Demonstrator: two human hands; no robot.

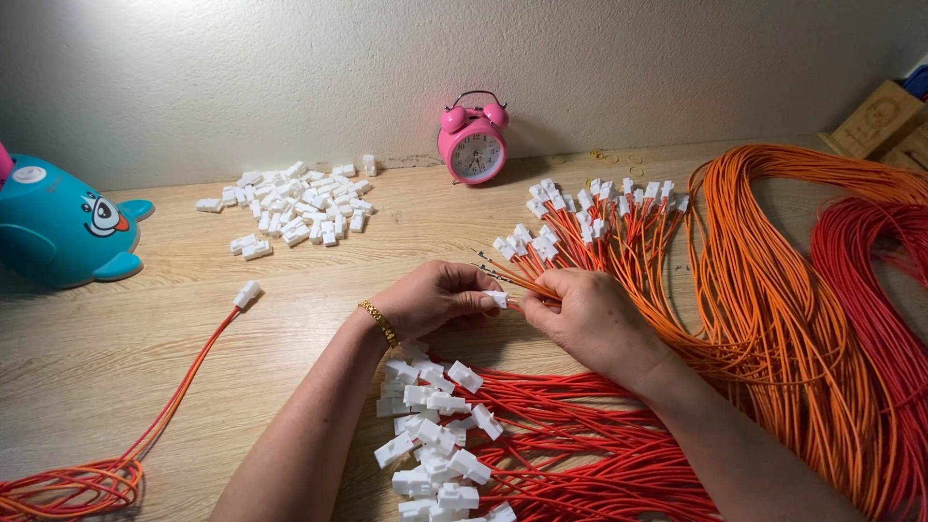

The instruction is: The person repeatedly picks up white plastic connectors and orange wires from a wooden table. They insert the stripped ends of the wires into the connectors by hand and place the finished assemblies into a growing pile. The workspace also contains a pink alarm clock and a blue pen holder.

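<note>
Here, near the table's middle, the left hand (430,295) pinches one white connector (497,299) while the right hand (588,314) grips several orange wires (517,278). One pink alarm clock (473,143) stands far; three connector heaps, too many to count.

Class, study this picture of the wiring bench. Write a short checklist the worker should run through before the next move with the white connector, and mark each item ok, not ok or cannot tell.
1. White connector pinched in the left hand: ok.
2. Orange wires held by the right hand, ends pointing at the connector: ok.
3. Wire ends seated inside the connector: cannot tell, fingers hide it.
4. Loose connectors in supply near the wall: ok.
5. Finished leads piled apart, under the wrists: ok.
6. Pink alarm clock standing away from the wires: ok.
</note>
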